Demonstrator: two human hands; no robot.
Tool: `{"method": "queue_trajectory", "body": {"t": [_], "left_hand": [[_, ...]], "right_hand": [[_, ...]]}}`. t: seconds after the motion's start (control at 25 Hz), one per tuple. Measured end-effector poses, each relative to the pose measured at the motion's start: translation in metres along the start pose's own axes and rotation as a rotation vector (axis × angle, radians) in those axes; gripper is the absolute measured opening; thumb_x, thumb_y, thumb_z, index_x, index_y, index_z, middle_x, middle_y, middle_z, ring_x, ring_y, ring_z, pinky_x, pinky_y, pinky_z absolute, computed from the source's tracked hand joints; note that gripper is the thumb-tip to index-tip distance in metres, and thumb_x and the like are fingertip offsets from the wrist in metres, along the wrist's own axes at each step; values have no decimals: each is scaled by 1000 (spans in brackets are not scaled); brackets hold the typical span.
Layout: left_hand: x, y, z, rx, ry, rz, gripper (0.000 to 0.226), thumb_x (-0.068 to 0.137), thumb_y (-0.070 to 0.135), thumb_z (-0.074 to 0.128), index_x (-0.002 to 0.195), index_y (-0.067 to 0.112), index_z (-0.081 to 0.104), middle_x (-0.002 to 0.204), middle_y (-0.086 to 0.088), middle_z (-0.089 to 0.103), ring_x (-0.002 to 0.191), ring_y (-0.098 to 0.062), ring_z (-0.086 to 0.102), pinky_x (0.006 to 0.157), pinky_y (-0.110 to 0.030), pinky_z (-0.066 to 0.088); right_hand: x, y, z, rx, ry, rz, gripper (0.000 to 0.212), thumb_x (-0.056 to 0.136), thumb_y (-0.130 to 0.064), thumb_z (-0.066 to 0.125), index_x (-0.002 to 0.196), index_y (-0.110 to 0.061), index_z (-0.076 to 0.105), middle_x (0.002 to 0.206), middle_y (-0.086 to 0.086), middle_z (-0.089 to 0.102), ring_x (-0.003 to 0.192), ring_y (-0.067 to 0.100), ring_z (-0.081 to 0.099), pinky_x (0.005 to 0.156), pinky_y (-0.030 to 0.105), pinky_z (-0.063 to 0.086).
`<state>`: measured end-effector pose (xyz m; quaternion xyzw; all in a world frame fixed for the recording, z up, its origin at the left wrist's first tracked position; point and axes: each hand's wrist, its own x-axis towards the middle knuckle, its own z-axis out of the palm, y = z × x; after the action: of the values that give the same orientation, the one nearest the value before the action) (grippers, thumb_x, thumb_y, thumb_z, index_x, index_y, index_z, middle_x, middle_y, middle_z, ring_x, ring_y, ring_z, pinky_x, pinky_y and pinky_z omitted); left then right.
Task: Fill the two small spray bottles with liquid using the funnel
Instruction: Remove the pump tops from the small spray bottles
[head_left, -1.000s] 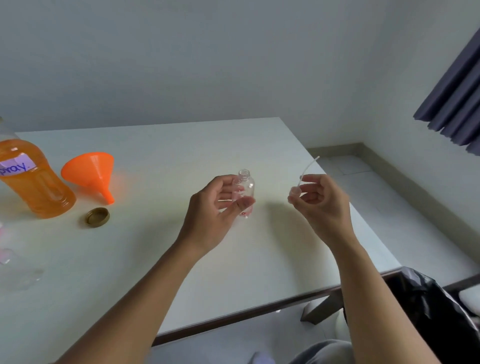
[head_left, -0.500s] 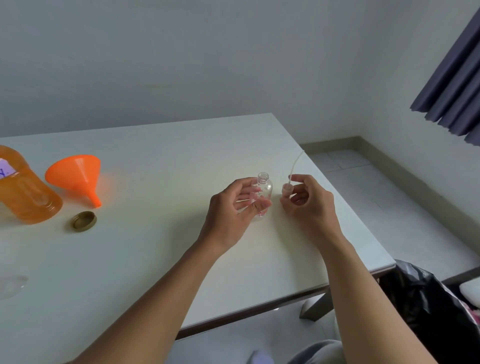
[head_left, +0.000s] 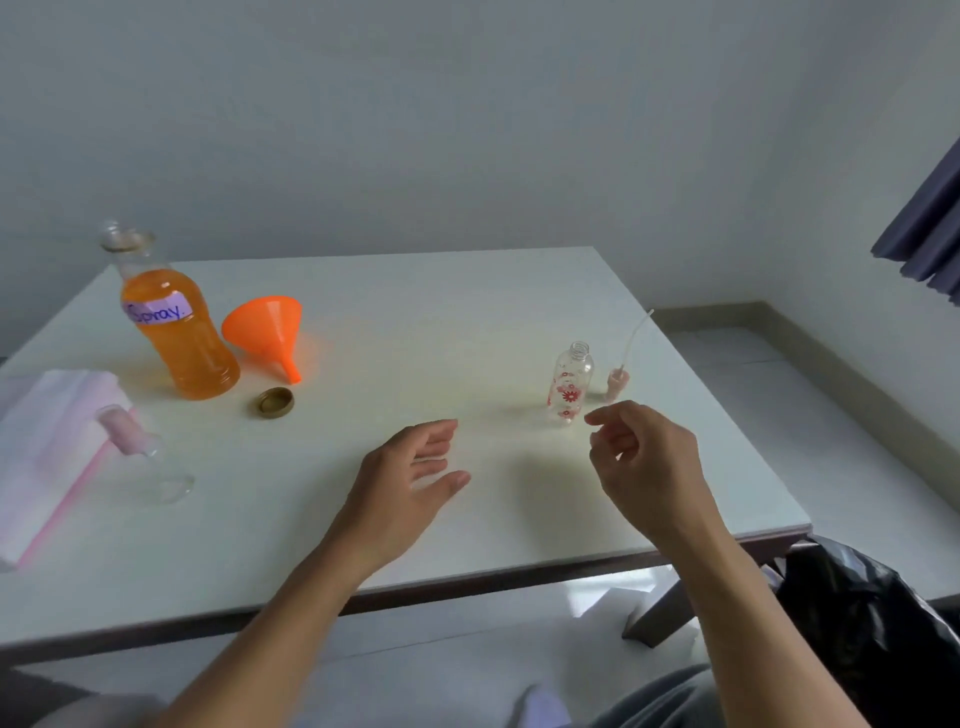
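Broadly, a white table (head_left: 415, 291) fills the middle of the view, set against a pale wall, with a dark curtain (head_left: 930, 234) at the right edge and a black plastic bag (head_left: 857, 623) on the floor by the table's near right corner. On the table's left side lies a flat pink-and-white packet (head_left: 47, 452).

Both of the person's forearms reach in from below. The left hand (head_left: 410, 478) is above the table's middle, palm turned inward, fingers relaxed and spread, gripping nothing. The right hand (head_left: 644, 462) is to its right, fingers loosely curled, also empty; its fingertips are just beside the small flowered bottle.

At the far left stands a large bottle (head_left: 176, 332) of orange liquid, uncapped, with a purple label reading "Spray". Just to its right the orange funnel (head_left: 265, 327) lies on its side, wide mouth toward the bottle and spout pointing toward the person.

One small spray bottle (head_left: 150, 462), clear with a pink top on, lies on its side at the packet's edge, well apart from the hands. The other small bottle (head_left: 570, 384), clear with red flowers, stands upright with its neck open near the table's right side. Just beside it, on its right, stands its pink spray head (head_left: 618, 382), the thin white tube pointing up. A gold cap (head_left: 275, 402) rests on the table in front of the funnel's spout.
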<state>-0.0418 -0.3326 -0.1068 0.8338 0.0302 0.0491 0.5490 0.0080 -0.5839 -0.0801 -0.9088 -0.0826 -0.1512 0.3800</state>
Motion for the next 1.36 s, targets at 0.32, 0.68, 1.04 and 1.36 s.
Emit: {"method": "queue_trajectory", "body": {"t": [0.32,0.68,1.04,1.36], "left_hand": [[-89,-26,-96,79,792,-185,29,87,21,69,115,18,59,107,0,63,87,-13,62,62,-14,43],[-45,-53,-140,175,733,-210,39,96,26,58,132,18,46,132,-1,55,118,-17,53,91,-29,44],[6,-47,-111,394,243,139,42,88,29,69,129,29,56,121,9,48,110,-3,50,92,-21,45],[18,-41,-86,405,128,225,47,84,35,72,129,33,58,108,11,50,107,-8,50,87,-31,54]], "right_hand": [[-42,-81,112,-142,-450,-477,45,106,-27,46,150,-21,45,162,-2,38,146,16,38,120,30,34],[-33,-81,132,-326,-566,-481,58,109,-43,24,163,-24,16,171,-6,8,158,11,2,127,28,-1],[-12,-79,127,26,-503,-349,43,103,-44,48,139,-22,60,144,-8,57,134,12,51,114,35,41],[19,-99,124,483,-459,1,33,89,-54,70,92,-22,76,87,-3,77,85,27,69,76,41,56]]}}
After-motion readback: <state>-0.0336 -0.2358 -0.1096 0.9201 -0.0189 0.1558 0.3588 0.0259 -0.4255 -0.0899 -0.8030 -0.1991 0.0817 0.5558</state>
